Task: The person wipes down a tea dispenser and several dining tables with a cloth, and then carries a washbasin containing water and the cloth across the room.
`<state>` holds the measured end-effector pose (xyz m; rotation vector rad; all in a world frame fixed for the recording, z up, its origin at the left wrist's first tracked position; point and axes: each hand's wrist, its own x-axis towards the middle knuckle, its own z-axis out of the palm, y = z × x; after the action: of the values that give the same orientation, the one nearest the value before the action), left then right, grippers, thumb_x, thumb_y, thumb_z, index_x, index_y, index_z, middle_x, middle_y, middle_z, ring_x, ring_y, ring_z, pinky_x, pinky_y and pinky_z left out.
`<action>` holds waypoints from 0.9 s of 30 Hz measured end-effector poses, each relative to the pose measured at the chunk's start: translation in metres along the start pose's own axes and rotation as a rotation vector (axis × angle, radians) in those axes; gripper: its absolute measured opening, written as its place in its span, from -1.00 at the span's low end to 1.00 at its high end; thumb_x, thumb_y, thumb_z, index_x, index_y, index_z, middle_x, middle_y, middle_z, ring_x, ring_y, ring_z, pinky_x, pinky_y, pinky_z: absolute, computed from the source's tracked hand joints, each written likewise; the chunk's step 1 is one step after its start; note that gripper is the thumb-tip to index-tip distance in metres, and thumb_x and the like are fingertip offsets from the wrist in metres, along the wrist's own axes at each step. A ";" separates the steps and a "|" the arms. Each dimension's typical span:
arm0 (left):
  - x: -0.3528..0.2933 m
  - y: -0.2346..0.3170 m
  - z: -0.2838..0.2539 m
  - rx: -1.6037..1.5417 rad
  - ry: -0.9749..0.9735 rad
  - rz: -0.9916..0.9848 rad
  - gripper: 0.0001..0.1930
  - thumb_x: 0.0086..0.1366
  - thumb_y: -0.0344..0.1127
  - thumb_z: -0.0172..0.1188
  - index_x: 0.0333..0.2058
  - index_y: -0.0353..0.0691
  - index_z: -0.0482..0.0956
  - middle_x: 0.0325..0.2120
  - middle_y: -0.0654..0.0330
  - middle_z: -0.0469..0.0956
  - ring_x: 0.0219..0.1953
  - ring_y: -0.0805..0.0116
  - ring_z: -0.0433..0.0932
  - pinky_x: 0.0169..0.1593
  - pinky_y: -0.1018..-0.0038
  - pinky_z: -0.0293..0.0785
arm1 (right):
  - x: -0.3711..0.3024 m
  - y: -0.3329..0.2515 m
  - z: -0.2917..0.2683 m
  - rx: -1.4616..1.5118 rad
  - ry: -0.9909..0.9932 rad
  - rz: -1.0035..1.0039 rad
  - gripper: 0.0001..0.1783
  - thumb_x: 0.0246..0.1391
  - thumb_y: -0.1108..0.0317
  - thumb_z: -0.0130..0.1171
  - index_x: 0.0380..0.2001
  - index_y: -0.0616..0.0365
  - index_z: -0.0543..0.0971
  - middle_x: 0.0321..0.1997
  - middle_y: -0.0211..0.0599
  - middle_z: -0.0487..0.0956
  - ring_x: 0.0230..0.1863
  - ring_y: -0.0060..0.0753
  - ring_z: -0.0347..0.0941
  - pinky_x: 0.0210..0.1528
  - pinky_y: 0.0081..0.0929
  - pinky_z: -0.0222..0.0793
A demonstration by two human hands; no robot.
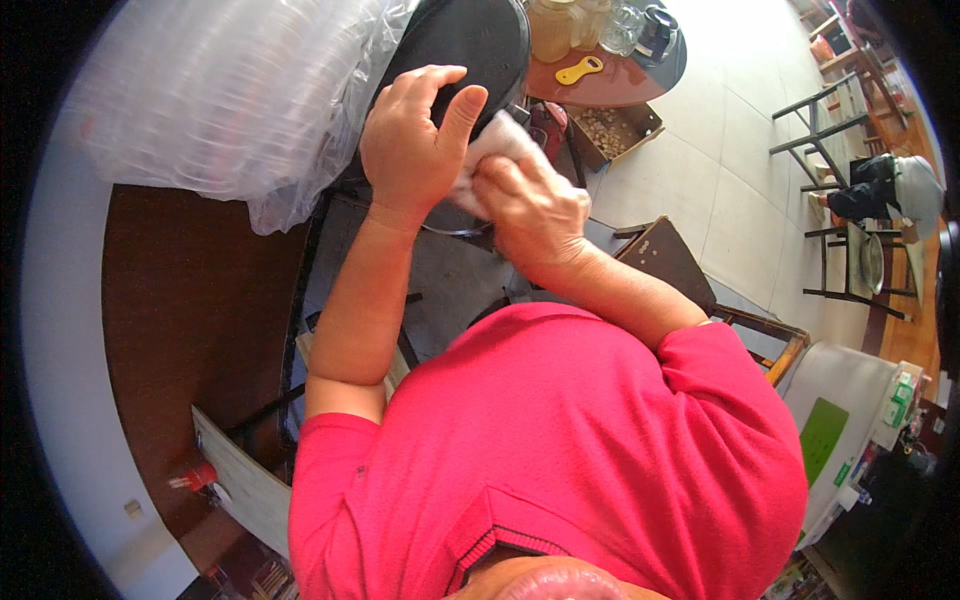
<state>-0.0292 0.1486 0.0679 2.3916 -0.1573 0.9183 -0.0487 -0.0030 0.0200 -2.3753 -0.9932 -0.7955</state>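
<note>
My left hand (412, 150) rests against the near edge of a large round black object (470, 55), which looks like a pan or tray. Its fingers are stretched out and the thumb stands apart. Close beside it on the right, my right hand (530, 205) is closed around a bunched white cloth (510, 137), which lies against the black object's near right edge. Below the hands shows part of a clear curved rim. My hands hide much of the near edge, and the black object's far side runs out of the picture.
On the left, clear stacked plastic containers (230, 90) in a bag lie over a dark brown table (190, 300). A round table (625, 88) bears jars and a yellow tool (580, 69). Nearby are a cardboard box (610, 135), a chair (668, 262) and, far right, a person (880, 190).
</note>
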 end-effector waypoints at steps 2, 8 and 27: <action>0.001 0.000 -0.001 0.002 -0.001 -0.003 -0.61 0.25 0.05 0.10 -0.22 -0.17 0.57 -0.22 0.16 0.56 -0.12 0.16 0.51 -0.03 0.36 0.38 | -0.018 -0.011 0.016 0.171 -0.331 0.101 -0.88 -0.12 0.26 0.11 -0.43 -0.13 0.56 -0.38 -0.56 0.42 -0.23 -0.45 0.43 -0.48 -0.40 0.46; -0.001 0.000 -0.005 -0.058 -0.009 -0.032 -0.60 0.25 0.04 0.11 -0.21 -0.21 0.57 -0.21 0.14 0.56 -0.12 0.18 0.52 -0.03 0.38 0.39 | -0.012 -0.015 0.012 0.425 -0.372 -0.186 -0.67 -0.27 0.39 0.15 -0.30 -0.10 0.61 -0.20 -0.66 0.51 -0.26 -0.43 0.38 -0.41 -0.37 0.44; -0.004 -0.023 -0.021 -0.657 -0.032 -0.240 -0.59 0.36 -0.06 0.02 -0.06 -0.30 0.50 -0.11 0.21 0.52 -0.03 0.47 0.43 0.09 0.54 0.27 | -0.057 0.017 0.040 0.407 -0.152 0.135 -0.63 -0.30 0.43 0.21 -0.26 -0.04 0.59 -0.16 -0.44 0.52 -0.17 -0.18 0.42 -0.16 -0.34 0.41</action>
<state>-0.0375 0.1789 0.0673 1.7678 -0.1511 0.5955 -0.0553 -0.0187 -0.0495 -2.1393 -0.9375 -0.3279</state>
